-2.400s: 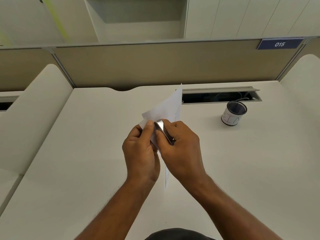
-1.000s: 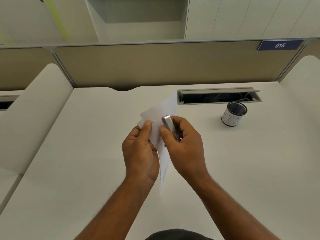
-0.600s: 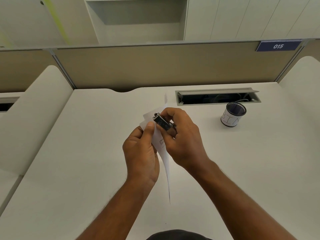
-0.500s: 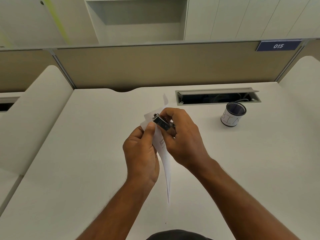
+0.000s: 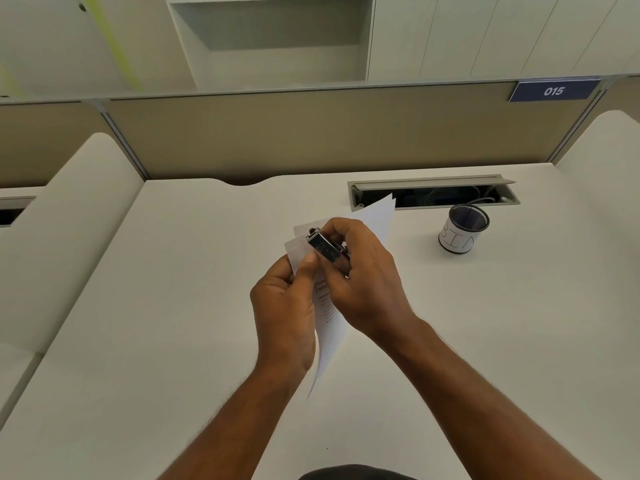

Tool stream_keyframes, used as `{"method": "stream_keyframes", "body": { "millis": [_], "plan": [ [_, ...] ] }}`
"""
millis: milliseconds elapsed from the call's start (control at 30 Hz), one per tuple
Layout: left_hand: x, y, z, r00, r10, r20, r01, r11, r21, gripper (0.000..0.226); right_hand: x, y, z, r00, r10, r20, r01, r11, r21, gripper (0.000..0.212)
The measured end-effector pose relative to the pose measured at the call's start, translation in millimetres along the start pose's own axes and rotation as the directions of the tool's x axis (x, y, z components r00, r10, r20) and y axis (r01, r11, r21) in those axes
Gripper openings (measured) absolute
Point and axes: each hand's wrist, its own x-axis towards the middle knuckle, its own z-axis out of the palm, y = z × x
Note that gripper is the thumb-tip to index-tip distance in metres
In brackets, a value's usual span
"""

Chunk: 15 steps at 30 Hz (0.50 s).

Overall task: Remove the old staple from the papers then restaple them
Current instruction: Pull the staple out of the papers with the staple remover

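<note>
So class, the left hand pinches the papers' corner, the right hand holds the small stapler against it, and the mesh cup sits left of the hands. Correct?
Not quite. In the head view the mesh cup sits right of the hands, near the cable slot. The left hand pinches the papers; the right hand holds the stapler.

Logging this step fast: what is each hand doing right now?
Left hand: closed, pinching the papers near their top corner.
Right hand: closed on the small stapler, at that corner.

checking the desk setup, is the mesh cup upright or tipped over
Upright: the mesh cup stands on its base on the desk, open mouth facing up.
</note>
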Motion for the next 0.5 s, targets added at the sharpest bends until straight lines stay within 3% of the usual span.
{"method": "stream_keyframes", "body": {
  "millis": [233, 500],
  "plan": [
    [9, -7, 4, 0.999, 0.027, 0.028, -0.030, 0.991, 0.131, 0.030, 3, 13, -10, 1.000, 0.004, 0.027, -0.003, 0.999, -0.039, 0.028],
    [30, -13, 8, 0.990, -0.136, 0.041, 0.131, 0.985, 0.113, 0.025, 6, 33, -25, 0.997, 0.065, -0.051, -0.062, 0.997, 0.051, 0.032]
  ]
}}
